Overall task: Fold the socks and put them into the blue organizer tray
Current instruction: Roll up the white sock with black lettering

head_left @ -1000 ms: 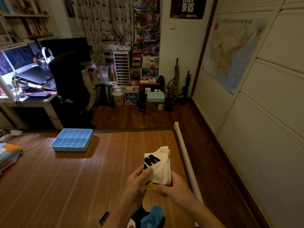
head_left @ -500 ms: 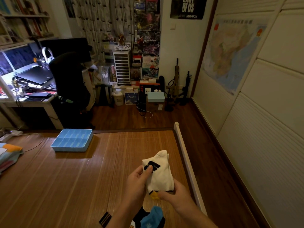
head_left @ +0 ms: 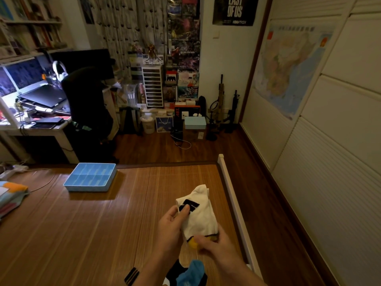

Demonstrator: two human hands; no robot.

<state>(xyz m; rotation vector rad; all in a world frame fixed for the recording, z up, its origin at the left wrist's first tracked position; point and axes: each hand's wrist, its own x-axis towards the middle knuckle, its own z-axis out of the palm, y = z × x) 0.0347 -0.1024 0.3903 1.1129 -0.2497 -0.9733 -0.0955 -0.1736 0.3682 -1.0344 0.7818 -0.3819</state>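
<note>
Held above the near right part of the bamboo mat (head_left: 86, 228): a white sock (head_left: 201, 215), folded into a soft, thick oblong. Long axis running from near-right to far-left, tilted, rounded fold end pointing up and away toward the far edge of the mat, cuff end down toward the body. Knit cotton look, matte, slightly puffy; black block marking on the upper left face; dark band and a yellow patch at the lower end.

Left hand (head_left: 172, 226) closed on the sock's left edge, thumb pressed flat over the black marking, fingers hidden behind the cloth. Right hand (head_left: 214, 244) pinching the lower yellow end, fingers curled around it from below.

Well apart, at the far left of the mat: blue organizer tray (head_left: 72, 181), rectangular, hard plastic, shallow walls, split by thin dividers into long narrow cells, all seemingly bare.

Mat itself made of fine parallel slats, glossy, warm brown, with a dark border. Just below the wrists: a heap of more socks (head_left: 190, 274), blue and black, limp and unfolded, plus a black striped piece (head_left: 131, 275). At the left edge: stacked folded cloth (head_left: 11, 196) in orange, pale blue and grey.
</note>
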